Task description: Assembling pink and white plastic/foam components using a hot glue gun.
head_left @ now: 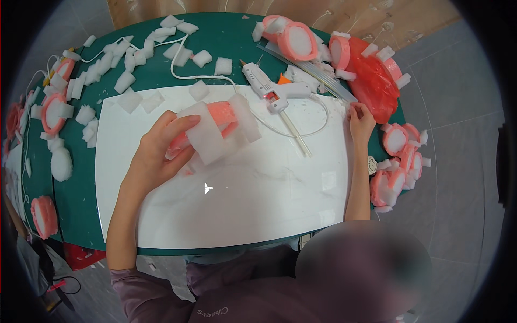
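Observation:
My left hand (161,146) is closed on a pink padded ring (222,113) with white foam squares (203,134) on its sides, held above the white board (215,215). Fingers and foam hide part of the ring. At the board's right edge, beside the red plastic bag (371,81), my right hand (362,123) has its fingertips pinched together; whatever may be between them is too small to make out. Between my hands a white hot glue gun (274,89) lies on its side, a glue stick (295,133) jutting from it toward me.
Loose white foam pieces (125,82) litter the green table (70,199) at the far left. Pink rings with foam (396,140) stand along the right edge, more (299,42) at the back. Clear glue sticks (318,72) lie behind the gun, and a white cord (172,62) crosses the table.

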The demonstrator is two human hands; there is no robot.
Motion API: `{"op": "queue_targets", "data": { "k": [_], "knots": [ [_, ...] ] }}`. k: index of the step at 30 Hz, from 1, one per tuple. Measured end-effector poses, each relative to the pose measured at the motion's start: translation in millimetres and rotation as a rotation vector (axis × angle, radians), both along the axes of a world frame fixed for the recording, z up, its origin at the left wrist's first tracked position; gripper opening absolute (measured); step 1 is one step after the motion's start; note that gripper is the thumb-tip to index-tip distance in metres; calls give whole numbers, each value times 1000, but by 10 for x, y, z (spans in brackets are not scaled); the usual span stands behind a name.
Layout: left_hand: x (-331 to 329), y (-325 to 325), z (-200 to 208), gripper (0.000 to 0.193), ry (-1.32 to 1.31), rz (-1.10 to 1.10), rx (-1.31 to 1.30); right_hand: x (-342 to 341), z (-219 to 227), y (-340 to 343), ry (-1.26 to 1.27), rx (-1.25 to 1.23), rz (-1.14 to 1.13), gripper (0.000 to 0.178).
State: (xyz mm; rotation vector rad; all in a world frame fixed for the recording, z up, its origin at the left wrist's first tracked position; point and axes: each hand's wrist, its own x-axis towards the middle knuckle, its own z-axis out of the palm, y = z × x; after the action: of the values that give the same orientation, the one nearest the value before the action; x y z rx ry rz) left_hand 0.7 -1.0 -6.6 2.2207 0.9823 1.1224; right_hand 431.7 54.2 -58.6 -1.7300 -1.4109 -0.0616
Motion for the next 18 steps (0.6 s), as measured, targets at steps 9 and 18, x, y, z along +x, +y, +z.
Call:
{"op": "queue_targets", "data": {
  "k": [9, 18],
  "knots": [
    [-14, -9, -3, 51, 30, 15, -43, -201, 181, -107, -111, -286, 396, 26],
    [-5, -9, 12, 50, 5, 11, -15, -180, 110, -35, -105, -143, 336, 10]
  ]
}}
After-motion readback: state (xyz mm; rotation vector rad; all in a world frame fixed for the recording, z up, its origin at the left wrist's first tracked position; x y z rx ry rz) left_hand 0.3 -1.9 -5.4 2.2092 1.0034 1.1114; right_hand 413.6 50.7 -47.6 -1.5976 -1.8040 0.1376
